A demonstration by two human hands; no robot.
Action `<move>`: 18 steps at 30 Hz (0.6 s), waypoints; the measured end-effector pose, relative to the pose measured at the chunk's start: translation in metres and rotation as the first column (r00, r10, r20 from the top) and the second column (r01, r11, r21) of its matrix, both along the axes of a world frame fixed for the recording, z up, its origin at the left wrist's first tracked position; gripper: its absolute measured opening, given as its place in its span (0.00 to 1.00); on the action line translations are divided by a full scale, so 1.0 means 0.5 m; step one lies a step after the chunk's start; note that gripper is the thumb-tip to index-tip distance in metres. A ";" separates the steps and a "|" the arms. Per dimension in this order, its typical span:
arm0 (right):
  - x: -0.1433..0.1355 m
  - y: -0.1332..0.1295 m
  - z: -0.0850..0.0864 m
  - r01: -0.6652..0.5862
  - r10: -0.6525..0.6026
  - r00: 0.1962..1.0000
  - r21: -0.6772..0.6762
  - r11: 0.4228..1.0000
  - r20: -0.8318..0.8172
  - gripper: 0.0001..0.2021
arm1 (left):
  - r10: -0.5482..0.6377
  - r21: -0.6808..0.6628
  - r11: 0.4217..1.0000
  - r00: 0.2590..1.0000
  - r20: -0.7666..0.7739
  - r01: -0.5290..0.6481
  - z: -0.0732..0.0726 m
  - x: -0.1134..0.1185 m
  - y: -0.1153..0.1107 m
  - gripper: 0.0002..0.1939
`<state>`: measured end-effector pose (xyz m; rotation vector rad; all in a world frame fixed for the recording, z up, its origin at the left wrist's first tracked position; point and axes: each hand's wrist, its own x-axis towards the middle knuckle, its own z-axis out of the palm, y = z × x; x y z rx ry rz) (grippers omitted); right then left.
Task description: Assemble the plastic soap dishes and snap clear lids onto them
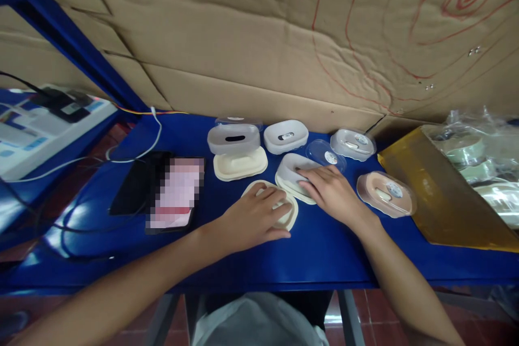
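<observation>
My left hand (pixel 255 216) lies over a cream oval lid (pixel 291 217) on the blue table, its fingers spread across it. My right hand (pixel 330 189) reaches over a white oval container (pixel 290 168), which rests on another cream piece (pixel 302 194); its fingers are together, the fingertips inside the rim, and part of its grip is hidden. Behind the container lies a clear lid (pixel 320 152) with a round sticker. Farther left, a white container (pixel 234 141) stands behind a cream lid (pixel 240 166). Another white container (pixel 285 138) sits at the back middle.
On the right are a clear-lidded white box (pixel 353 144), a pinkish box (pixel 385 193) and a carton (pixel 441 194) of wrapped items. A phone (pixel 178 192), black object (pixel 135 186), cables and power strip (pixel 52 146) lie left. Cardboard (pixel 243 38) stands behind the table (pixel 259 270).
</observation>
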<state>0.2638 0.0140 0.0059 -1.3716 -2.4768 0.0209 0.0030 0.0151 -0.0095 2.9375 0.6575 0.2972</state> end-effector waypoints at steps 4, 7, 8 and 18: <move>0.008 0.015 -0.009 -0.033 0.036 0.996 0.042 0.999 -0.083 0.16 | -0.014 0.033 0.999 0.999 0.032 0.013 0.001 0.001 -0.004 0.25; 0.014 0.022 -0.013 -0.045 0.049 0.997 0.061 0.997 -0.065 0.16 | -0.043 0.055 0.998 0.999 0.034 0.041 0.002 0.000 -0.006 0.24; 0.022 0.026 -0.012 -0.039 0.043 0.997 0.064 0.997 -0.063 0.17 | -0.059 0.049 0.997 0.998 0.026 0.058 0.001 0.000 -0.006 0.23; 0.263 0.109 -0.021 0.569 -0.574 0.814 0.078 0.819 0.090 0.32 | -0.062 0.020 0.998 0.997 0.044 0.061 -0.006 -0.003 -0.007 0.17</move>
